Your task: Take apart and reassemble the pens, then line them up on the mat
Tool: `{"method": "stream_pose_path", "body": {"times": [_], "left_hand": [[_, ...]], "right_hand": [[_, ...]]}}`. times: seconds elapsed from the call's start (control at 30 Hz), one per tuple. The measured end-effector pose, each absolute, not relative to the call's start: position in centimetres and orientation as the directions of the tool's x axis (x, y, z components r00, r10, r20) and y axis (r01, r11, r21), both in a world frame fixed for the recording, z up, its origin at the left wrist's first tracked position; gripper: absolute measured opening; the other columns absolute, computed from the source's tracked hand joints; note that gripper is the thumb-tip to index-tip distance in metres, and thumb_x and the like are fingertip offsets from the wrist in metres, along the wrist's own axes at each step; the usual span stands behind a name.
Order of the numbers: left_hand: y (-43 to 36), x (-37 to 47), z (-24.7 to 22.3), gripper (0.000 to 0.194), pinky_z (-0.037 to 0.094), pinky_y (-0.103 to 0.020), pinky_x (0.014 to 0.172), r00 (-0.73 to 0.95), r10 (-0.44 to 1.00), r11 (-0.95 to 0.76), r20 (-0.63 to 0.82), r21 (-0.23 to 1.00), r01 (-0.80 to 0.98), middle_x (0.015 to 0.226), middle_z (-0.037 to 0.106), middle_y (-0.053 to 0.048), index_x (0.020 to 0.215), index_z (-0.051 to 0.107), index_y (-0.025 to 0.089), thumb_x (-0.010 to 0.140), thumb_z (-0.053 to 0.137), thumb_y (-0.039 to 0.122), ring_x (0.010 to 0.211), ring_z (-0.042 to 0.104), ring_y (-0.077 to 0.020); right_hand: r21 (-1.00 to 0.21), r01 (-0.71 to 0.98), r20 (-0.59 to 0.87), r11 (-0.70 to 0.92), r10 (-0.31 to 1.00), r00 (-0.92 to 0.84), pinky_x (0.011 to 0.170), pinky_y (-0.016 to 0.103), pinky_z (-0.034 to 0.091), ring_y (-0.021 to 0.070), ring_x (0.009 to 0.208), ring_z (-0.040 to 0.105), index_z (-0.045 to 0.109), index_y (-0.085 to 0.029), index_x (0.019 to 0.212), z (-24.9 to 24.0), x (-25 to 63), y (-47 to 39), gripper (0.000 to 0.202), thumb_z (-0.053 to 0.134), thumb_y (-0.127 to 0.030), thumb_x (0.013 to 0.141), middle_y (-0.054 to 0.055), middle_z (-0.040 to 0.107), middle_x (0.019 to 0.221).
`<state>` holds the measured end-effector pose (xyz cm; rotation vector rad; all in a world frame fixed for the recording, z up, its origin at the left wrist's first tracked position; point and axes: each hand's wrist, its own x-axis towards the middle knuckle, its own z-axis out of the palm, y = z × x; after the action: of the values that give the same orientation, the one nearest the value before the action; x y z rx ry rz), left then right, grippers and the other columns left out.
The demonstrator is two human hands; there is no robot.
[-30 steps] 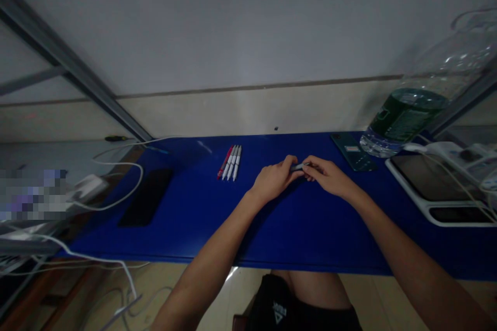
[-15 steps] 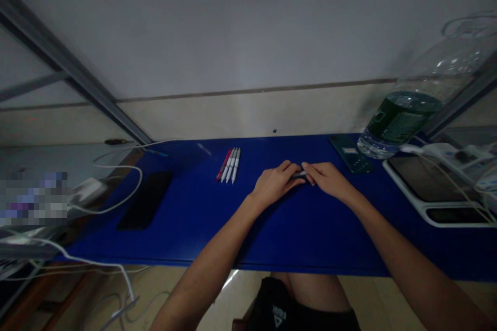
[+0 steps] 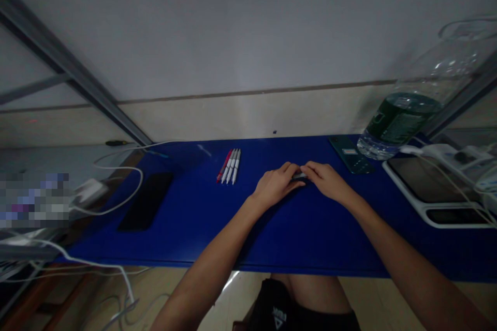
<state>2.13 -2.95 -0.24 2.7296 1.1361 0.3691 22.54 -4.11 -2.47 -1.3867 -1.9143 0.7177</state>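
Over the middle of the blue table (image 3: 186, 222), my left hand (image 3: 275, 182) and my right hand (image 3: 324, 178) meet at a small, thin grey object (image 3: 298, 175). It looks like a pen, but most of it is hidden by my fingers. The fingers of both hands are closed on it, one hand at each end. To the left of my hands lie one red pen (image 3: 224, 166) and several white-and-grey pens (image 3: 233, 166), side by side in a row.
A black flat object (image 3: 145, 201) and a white cable (image 3: 134, 197) lie at the left. Toward the right are a green phone (image 3: 350, 154), a large water bottle (image 3: 399, 119) and a white device with dark panels (image 3: 430, 180). A wall rises behind the table.
My right fingers have shifted slightly left along the thin object, toward my left hand. The pens in the row have not been moved.
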Motion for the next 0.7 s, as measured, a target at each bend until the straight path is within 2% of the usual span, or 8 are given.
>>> {"method": "stream_pose_path", "body": {"times": [0.17,0.33,0.43,0.57,0.63,0.7], "left_hand": [[-2.92,2.17,0.16,0.038,0.052,-0.029,0.071,0.689,0.711,-0.702,0.143,0.199,0.683,0.115,0.063,-0.007,0.116,0.057,0.022,0.105,0.033,0.049,0.090,0.070,-0.0201],[-2.58,2.10,-0.09,0.051,0.052,-0.032,0.069,0.656,0.740,-0.672,0.147,0.173,0.720,0.105,0.066,-0.008,0.105,0.060,0.018,0.107,0.020,0.050,0.085,0.070,-0.0226],[-2.62,2.04,-0.07,0.049,0.052,-0.032,0.070,0.660,0.735,-0.677,0.154,0.206,0.706,0.107,0.067,-0.009,0.110,0.059,0.018,0.106,0.023,0.051,0.088,0.070,-0.0231],[-2.88,2.08,0.25,0.044,0.051,-0.029,0.071,0.682,0.713,-0.699,0.163,0.253,0.669,0.113,0.066,-0.008,0.122,0.053,0.021,0.104,0.033,0.056,0.090,0.070,-0.0222],[-2.93,2.15,0.30,0.042,0.050,-0.029,0.070,0.695,0.705,-0.707,0.142,0.227,0.670,0.110,0.066,-0.007,0.118,0.055,0.021,0.105,0.030,0.052,0.089,0.069,-0.0214],[-2.89,2.22,0.20,0.043,0.050,-0.029,0.071,0.703,0.701,-0.711,0.123,0.200,0.674,0.106,0.066,-0.008,0.113,0.058,0.020,0.107,0.026,0.048,0.087,0.069,-0.0210]], "right_hand": [[-0.761,0.578,0.188,0.295,0.953,-0.238,0.061,0.031,0.036,0.0173,0.060,0.054,0.053,-0.022,0.071,-2.36,22.41,-4.23,0.044,0.038,-0.050,0.102,0.001,0.057,0.063],[-0.801,0.521,0.177,0.295,0.948,-0.265,0.057,0.027,0.035,0.0156,0.061,0.053,0.058,-0.023,0.098,-2.06,22.66,-4.36,0.027,0.048,-0.047,0.099,-0.002,0.058,0.070],[-0.761,0.561,0.197,0.326,0.940,-0.279,0.058,0.028,0.034,0.0152,0.061,0.052,0.058,-0.022,0.087,-1.94,22.67,-4.33,0.029,0.047,-0.045,0.100,-0.001,0.056,0.068],[-0.726,0.612,0.167,0.315,0.943,-0.286,0.059,0.029,0.033,0.0149,0.057,0.051,0.050,-0.021,0.066,-1.91,22.68,-4.32,0.045,0.039,-0.047,0.102,-0.001,0.053,0.059],[-0.733,0.609,0.143,0.302,0.944,-0.296,0.059,0.030,0.033,0.0148,0.055,0.051,0.049,-0.021,0.063,-1.88,22.75,-4.35,0.049,0.038,-0.048,0.102,-0.001,0.052,0.056],[-0.748,0.593,0.141,0.299,0.944,-0.299,0.058,0.029,0.033,0.0150,0.056,0.052,0.053,-0.021,0.067,-1.81,22.83,-4.39,0.045,0.041,-0.048,0.101,-0.001,0.053,0.058]]}}
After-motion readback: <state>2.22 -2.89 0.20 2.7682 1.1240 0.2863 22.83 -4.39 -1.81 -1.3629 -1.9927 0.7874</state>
